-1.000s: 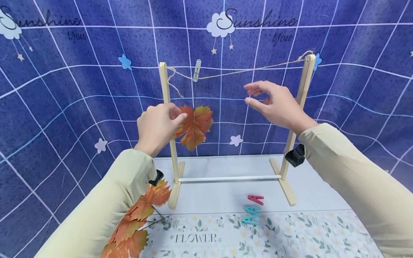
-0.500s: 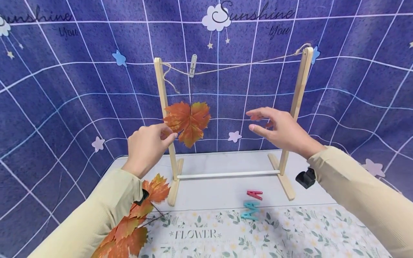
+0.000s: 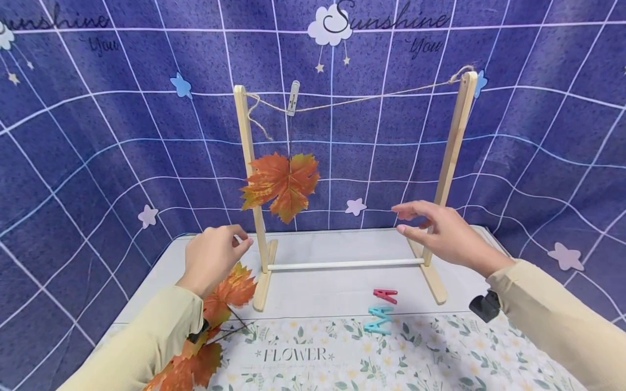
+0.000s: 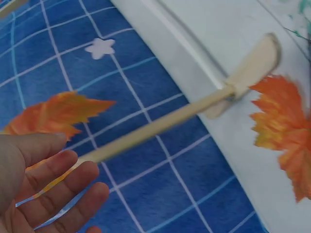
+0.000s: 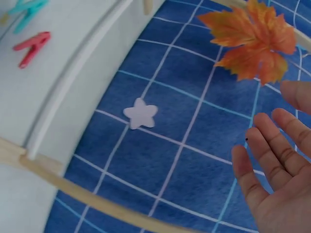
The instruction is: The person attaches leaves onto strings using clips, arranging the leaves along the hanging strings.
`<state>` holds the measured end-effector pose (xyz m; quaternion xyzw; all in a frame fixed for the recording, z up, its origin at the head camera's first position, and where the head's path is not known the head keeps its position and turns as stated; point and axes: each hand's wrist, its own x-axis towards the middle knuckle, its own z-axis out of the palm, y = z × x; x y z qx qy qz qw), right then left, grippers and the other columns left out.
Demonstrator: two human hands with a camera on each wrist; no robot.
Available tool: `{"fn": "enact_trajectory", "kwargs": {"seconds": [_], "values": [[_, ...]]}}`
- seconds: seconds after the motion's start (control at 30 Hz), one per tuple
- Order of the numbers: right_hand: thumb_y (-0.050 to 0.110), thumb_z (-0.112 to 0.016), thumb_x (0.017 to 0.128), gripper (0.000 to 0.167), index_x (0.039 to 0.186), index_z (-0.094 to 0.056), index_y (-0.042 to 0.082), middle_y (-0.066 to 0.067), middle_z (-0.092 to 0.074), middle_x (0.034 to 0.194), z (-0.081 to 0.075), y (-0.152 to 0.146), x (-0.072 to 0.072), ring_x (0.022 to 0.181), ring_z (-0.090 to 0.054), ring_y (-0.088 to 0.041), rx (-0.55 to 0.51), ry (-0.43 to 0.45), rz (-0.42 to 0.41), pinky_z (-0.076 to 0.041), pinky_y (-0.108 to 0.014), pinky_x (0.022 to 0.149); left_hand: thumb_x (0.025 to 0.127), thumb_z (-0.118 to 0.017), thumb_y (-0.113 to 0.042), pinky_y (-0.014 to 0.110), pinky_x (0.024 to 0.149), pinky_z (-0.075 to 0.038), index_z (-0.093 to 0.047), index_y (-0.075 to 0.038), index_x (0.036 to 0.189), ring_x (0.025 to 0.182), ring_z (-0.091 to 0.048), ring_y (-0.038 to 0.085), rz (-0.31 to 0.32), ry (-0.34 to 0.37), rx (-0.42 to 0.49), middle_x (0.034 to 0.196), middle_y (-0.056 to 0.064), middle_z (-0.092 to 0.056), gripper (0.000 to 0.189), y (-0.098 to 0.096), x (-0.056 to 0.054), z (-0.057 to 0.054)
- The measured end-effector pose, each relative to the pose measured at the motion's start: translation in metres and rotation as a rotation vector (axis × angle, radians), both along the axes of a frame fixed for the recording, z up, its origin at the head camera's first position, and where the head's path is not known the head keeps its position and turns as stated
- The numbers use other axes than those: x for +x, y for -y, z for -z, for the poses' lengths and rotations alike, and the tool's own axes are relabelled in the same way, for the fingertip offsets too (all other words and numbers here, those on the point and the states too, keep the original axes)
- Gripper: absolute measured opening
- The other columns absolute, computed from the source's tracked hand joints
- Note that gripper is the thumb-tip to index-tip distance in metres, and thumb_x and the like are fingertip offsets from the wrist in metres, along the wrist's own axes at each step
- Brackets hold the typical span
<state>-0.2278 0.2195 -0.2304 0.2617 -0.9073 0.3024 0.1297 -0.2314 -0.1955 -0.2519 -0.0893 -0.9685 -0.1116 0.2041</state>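
An orange artificial maple leaf [image 3: 286, 184] hangs by its stem from a pale clothespin [image 3: 293, 99] clipped on a twine line [image 3: 362, 100]. The twine spans the two posts of a wooden rack [image 3: 452, 144]. My left hand [image 3: 212, 258] hovers near the left post, below the hanging leaf and above a bunch of leaves [image 3: 195, 361] on the table; its fingers bend loosely around nothing. In front of the right post floats my right hand [image 3: 442, 233], thumb and fingers apart and holding nothing. Both palms show bare in the wrist views.
A red clothespin [image 3: 385, 295] and teal clothespins [image 3: 379, 320] lie on the table right of centre. A white rod [image 3: 344, 265] joins the rack's feet low down. Blue grid-patterned cloth [image 3: 122, 108] covers the back, and a floral mat [image 3: 420, 358] lies at the front.
Both hands have come down and drawn apart from the line, the left away from the hanging leaf. The leaf stays clipped, turned slightly. The head view has shifted a little.
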Motion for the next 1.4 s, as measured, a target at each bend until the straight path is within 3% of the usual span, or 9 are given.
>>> {"fn": "enact_trajectory", "kwargs": {"seconds": [0.17, 0.4, 0.5, 0.7, 0.83, 1.0, 1.1, 1.4], "values": [[0.017, -0.067, 0.100, 0.035, 0.133, -0.065, 0.007, -0.010, -0.070, 0.120, 0.018, -0.012, 0.002, 0.108, -0.065, -0.027, -0.007, -0.014, 0.000, -0.054, -0.040, 0.084, 0.092, -0.074, -0.023, 0.037, 0.047, -0.042, -0.078, -0.009, 0.093, 0.055, -0.057, 0.017, -0.023, 0.027, -0.003, 0.067, 0.001, -0.068, 0.015, 0.010, 0.001, 0.014], [0.013, -0.069, 0.098, 0.032, 0.130, -0.066, 0.005, -0.005, -0.072, 0.115, 0.042, -0.020, 0.005, 0.104, -0.065, -0.025, -0.028, -0.015, -0.017, -0.055, -0.035, 0.081, 0.089, -0.077, -0.020, 0.038, 0.048, -0.045, -0.077, -0.011, 0.092, 0.054, -0.057, 0.017, -0.030, 0.087, -0.023, 0.071, 0.000, -0.070, 0.010, 0.020, 0.005, 0.044], [0.013, -0.069, 0.098, 0.032, 0.129, -0.067, 0.006, -0.005, -0.072, 0.117, 0.050, -0.021, 0.006, 0.104, -0.065, -0.025, -0.037, -0.005, -0.009, -0.055, -0.034, 0.080, 0.089, -0.076, -0.020, 0.038, 0.047, -0.043, -0.077, -0.012, 0.093, 0.051, -0.053, 0.017, -0.038, 0.111, -0.014, 0.064, -0.002, -0.064, 0.009, 0.024, 0.007, 0.054], [0.015, -0.069, 0.099, 0.032, 0.129, -0.067, 0.006, -0.008, -0.068, 0.127, 0.068, -0.020, 0.007, 0.106, -0.064, -0.026, -0.059, 0.057, -0.012, -0.054, -0.031, 0.080, 0.091, -0.071, -0.013, 0.034, 0.045, -0.037, -0.077, -0.011, 0.097, 0.046, -0.042, 0.016, -0.050, 0.150, 0.006, 0.054, -0.005, -0.052, 0.009, 0.028, 0.011, 0.068], [0.015, -0.070, 0.098, 0.032, 0.128, -0.067, 0.006, -0.006, -0.070, 0.120, 0.081, -0.019, 0.009, 0.105, -0.064, -0.025, -0.079, 0.089, -0.005, -0.055, -0.030, 0.079, 0.092, -0.070, -0.011, 0.032, 0.043, -0.033, -0.077, -0.010, 0.099, 0.044, -0.039, 0.014, -0.033, 0.176, 0.012, 0.052, -0.005, -0.049, 0.010, 0.031, 0.013, 0.075], [0.016, -0.070, 0.098, 0.029, 0.126, -0.069, 0.008, -0.004, -0.071, 0.117, 0.095, -0.019, 0.012, 0.104, -0.065, -0.027, -0.098, 0.136, -0.005, -0.055, -0.030, 0.079, 0.088, -0.074, -0.006, 0.031, 0.042, -0.038, -0.078, -0.011, 0.097, 0.048, -0.049, 0.013, -0.004, 0.206, -0.027, 0.066, -0.001, -0.063, 0.010, 0.035, 0.011, 0.091], [0.017, -0.070, 0.098, 0.027, 0.123, -0.070, 0.010, -0.003, -0.071, 0.117, 0.103, -0.018, 0.013, 0.105, -0.066, -0.027, -0.098, 0.158, -0.010, -0.055, -0.031, 0.079, 0.083, -0.078, -0.003, 0.034, 0.048, -0.046, -0.078, -0.013, 0.090, 0.057, -0.059, 0.014, 0.019, 0.197, -0.075, 0.076, -0.001, -0.069, 0.012, 0.039, 0.010, 0.103], [0.019, -0.070, 0.098, 0.025, 0.120, -0.071, 0.010, -0.001, -0.071, 0.115, 0.123, -0.015, 0.018, 0.103, -0.066, -0.024, -0.131, 0.242, -0.035, -0.054, -0.029, 0.078, 0.076, -0.082, 0.000, 0.038, 0.052, -0.049, -0.075, -0.017, 0.079, 0.063, -0.063, 0.017, 0.015, 0.230, -0.086, 0.076, -0.002, -0.070, 0.019, 0.042, 0.007, 0.125]]}}
